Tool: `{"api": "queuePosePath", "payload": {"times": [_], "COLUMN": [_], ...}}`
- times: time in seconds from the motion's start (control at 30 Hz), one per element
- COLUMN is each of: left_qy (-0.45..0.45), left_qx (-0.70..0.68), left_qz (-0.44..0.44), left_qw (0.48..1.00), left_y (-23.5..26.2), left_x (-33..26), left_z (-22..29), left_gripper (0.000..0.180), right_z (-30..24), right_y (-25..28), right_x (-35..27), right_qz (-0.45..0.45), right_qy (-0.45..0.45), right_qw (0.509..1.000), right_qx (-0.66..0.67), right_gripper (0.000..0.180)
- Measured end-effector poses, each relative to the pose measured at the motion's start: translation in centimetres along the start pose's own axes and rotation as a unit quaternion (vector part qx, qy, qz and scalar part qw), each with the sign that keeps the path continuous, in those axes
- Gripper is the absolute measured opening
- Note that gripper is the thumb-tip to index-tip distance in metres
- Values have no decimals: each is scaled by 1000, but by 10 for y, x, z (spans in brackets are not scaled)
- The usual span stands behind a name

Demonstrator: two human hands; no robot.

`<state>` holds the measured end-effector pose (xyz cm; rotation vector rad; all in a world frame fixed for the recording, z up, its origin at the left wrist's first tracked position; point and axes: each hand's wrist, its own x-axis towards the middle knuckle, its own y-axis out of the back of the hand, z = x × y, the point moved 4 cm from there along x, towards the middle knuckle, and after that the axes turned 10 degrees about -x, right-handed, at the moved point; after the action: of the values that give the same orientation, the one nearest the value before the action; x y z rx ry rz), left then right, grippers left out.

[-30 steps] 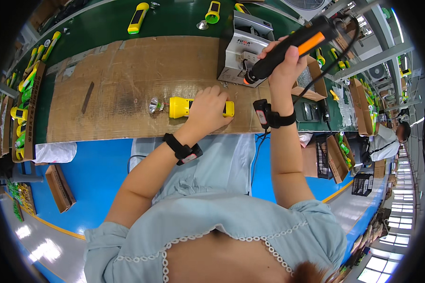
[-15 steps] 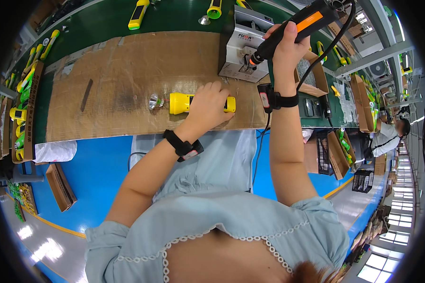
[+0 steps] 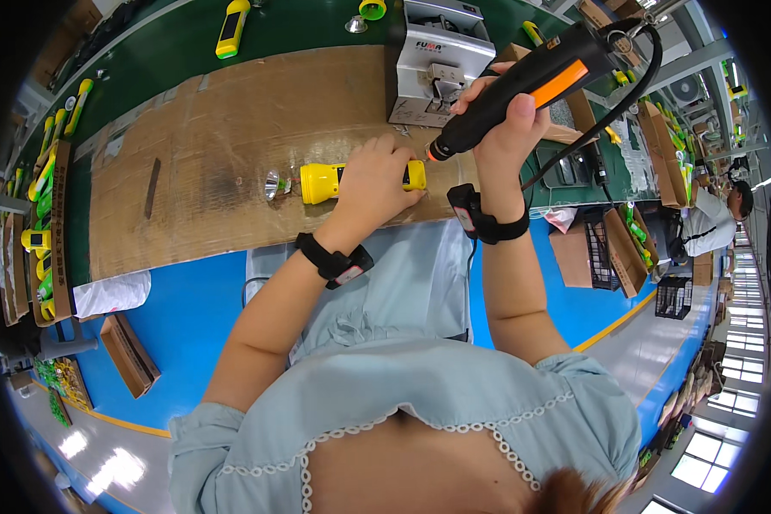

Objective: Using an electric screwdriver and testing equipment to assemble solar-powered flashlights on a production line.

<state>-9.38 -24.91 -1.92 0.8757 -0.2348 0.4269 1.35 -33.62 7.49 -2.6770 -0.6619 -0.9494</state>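
Observation:
A yellow flashlight [image 3: 321, 182] lies on its side on the brown cardboard sheet [image 3: 206, 146], its silver reflector end pointing left. My left hand [image 3: 375, 178] lies over its middle and holds it down. My right hand [image 3: 507, 120] grips a black and orange electric screwdriver [image 3: 531, 81] at a slant, with the bit end [image 3: 433, 155] at the flashlight's right end. A black cable runs from the tool's rear. Both wrists wear black bands.
A grey metal machine box [image 3: 441, 60] stands behind the flashlight. More yellow and green flashlights [image 3: 231, 26] lie on the green belt and along the left edge [image 3: 43, 180]. Cardboard boxes [image 3: 128, 351] sit on the blue floor. Another person [image 3: 707, 218] stands far right.
My right hand has brought the screwdriver down from a raised position until its tip is at the flashlight's right end. My left hand stayed on the flashlight.

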Motion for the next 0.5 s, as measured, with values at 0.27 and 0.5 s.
{"api": "queuePosePath", "payload": {"times": [0.27,0.5], "left_qy": [3,-35], "left_qx": [0,5], "left_qz": [-4,31], "left_qw": [1000,999], "left_y": [-1,0], "left_x": [-2,-8], "left_z": [1,5], "left_gripper": [42,43], "right_z": [2,-3], "right_y": [-2,-5], "right_x": [-3,-2], "right_qz": [-6,-12], "right_qy": [-16,-17], "right_qw": [1000,1000], "right_qx": [-7,-16], "right_gripper": [59,57]}}
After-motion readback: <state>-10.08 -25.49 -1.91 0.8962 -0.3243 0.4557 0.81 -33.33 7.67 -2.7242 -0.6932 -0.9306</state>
